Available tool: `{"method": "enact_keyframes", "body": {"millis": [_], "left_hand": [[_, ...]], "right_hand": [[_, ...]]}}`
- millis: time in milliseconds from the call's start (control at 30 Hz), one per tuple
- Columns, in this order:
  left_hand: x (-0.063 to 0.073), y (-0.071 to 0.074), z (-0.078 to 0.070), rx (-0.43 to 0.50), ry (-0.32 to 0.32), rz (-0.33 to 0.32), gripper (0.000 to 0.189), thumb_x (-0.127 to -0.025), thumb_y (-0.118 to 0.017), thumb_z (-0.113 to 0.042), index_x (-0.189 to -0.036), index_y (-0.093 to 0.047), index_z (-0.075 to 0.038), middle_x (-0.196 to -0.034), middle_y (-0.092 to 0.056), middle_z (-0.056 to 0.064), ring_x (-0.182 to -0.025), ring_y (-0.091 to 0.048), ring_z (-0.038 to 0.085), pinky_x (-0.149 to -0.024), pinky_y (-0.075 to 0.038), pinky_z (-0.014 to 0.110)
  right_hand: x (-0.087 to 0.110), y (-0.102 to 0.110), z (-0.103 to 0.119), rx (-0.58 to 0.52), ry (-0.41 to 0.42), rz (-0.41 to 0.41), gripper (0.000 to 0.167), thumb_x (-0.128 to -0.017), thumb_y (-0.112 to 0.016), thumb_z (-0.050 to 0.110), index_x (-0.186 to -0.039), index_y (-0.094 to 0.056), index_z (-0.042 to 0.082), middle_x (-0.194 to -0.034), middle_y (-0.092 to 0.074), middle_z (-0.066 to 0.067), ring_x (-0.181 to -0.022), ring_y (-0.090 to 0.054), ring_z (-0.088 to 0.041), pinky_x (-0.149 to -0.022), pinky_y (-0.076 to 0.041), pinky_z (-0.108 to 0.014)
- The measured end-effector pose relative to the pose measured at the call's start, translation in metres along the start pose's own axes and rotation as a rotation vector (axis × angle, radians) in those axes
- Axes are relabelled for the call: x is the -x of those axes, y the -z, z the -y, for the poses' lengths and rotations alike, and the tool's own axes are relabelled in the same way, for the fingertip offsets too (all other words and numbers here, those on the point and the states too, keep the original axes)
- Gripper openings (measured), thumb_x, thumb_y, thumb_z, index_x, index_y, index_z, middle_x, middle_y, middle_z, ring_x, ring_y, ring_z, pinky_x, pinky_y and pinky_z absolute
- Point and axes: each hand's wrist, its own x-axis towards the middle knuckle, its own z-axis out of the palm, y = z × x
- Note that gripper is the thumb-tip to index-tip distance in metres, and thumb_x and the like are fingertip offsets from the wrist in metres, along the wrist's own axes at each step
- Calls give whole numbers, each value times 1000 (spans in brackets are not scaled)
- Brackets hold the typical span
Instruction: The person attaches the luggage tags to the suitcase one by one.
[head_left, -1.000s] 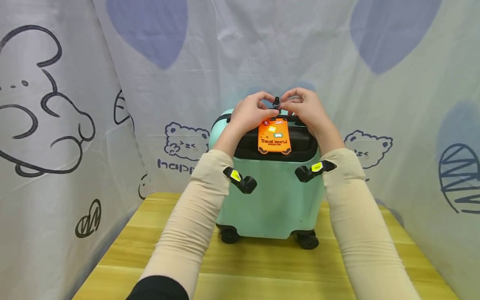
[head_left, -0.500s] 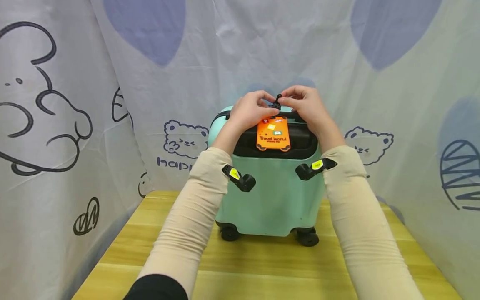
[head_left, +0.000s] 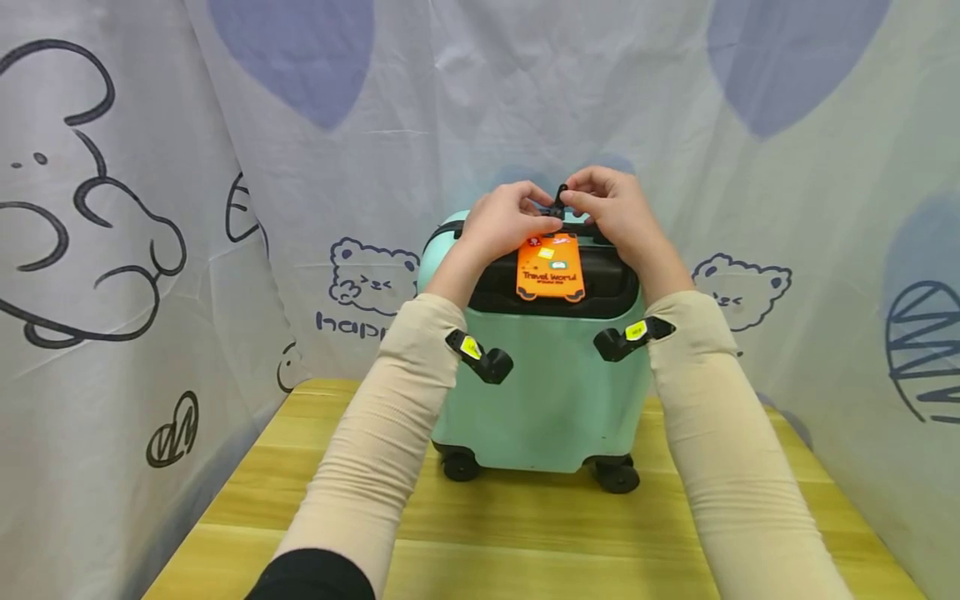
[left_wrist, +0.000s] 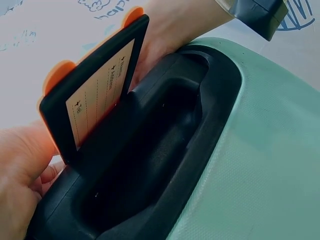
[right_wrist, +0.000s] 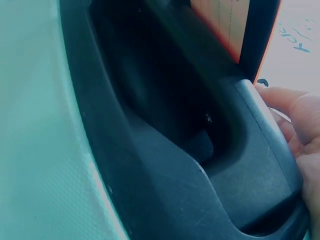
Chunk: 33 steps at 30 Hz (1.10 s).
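Note:
A mint-green suitcase (head_left: 540,400) stands upright on its wheels. At its black top handle (right_wrist: 272,165) hangs an orange luggage tag (head_left: 550,267) printed "Travel World"; the left wrist view shows its dark back with a lined card (left_wrist: 102,92). My left hand (head_left: 501,221) pinches the tag's black strap near its base, thumb toward me. From the other side my right hand (head_left: 617,204) pinches the strap's upright free end (head_left: 561,196) between thumb and fingertips. How the strap runs at the handle is hidden by the fingers. In the right wrist view, the right fingers (right_wrist: 300,117) are behind the handle.
The suitcase rests on a wood-grain table (head_left: 525,550). A pale curtain (head_left: 480,92) with cartoon drawings hangs behind and at both sides. Black wrist cameras (head_left: 483,360) jut inward from both cream sleeves, in front of the suitcase.
The strap's free end has tilted right and risen slightly, with the right fingertips closing on it. My left hand stays in nearly the same place; the tag hangs as before.

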Motion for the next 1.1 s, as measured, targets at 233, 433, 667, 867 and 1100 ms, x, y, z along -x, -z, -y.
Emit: {"method": "enact_keyframes", "body": {"millis": [233,433,667,867,1100], "left_hand": [[0,2,2,31,-17,7,46,-89,-68,-45,-128,-59,-24,-121,-65,-1,-97,-61,14,-80,-50,27],[-1,4,1,35,-8,7,45,-89,-69,-43,-128,-59,-24,-119,-65,-1,-95,-60,15,-79,-50,27],[1,2,1,49,-24,14,46,-89,-69,-43,-128,-58,-22,-122,-64,0,-98,-61,16,-81,-51,28],[4,2,2,9,-23,21,47,-93,-61,-49,-131,-60,-21,-125,-65,-2,-101,-60,14,-86,-49,28],[6,1,0,-66,-68,-18,39,-95,-60,-44,-125,-66,-21,-119,-68,-3,-102,-61,14,-87,-49,29]], "right_hand": [[-2,-1,2,-11,20,-15,11,-95,-64,20,-100,-64,11,-79,-61,12,-74,-54,-14,-69,-46,-25],[-3,-1,4,-5,16,-17,9,-96,-62,20,-101,-63,12,-79,-61,11,-72,-55,-13,-69,-46,-25],[-1,0,3,-1,13,-14,9,-97,-60,21,-101,-61,13,-80,-60,11,-74,-56,-12,-70,-47,-25],[0,0,2,-27,2,-17,7,-96,-62,22,-100,-62,16,-81,-60,11,-75,-56,-13,-69,-47,-25],[2,2,3,-69,4,-13,9,-96,-62,25,-99,-65,17,-85,-60,9,-82,-54,-13,-70,-46,-25]]}}
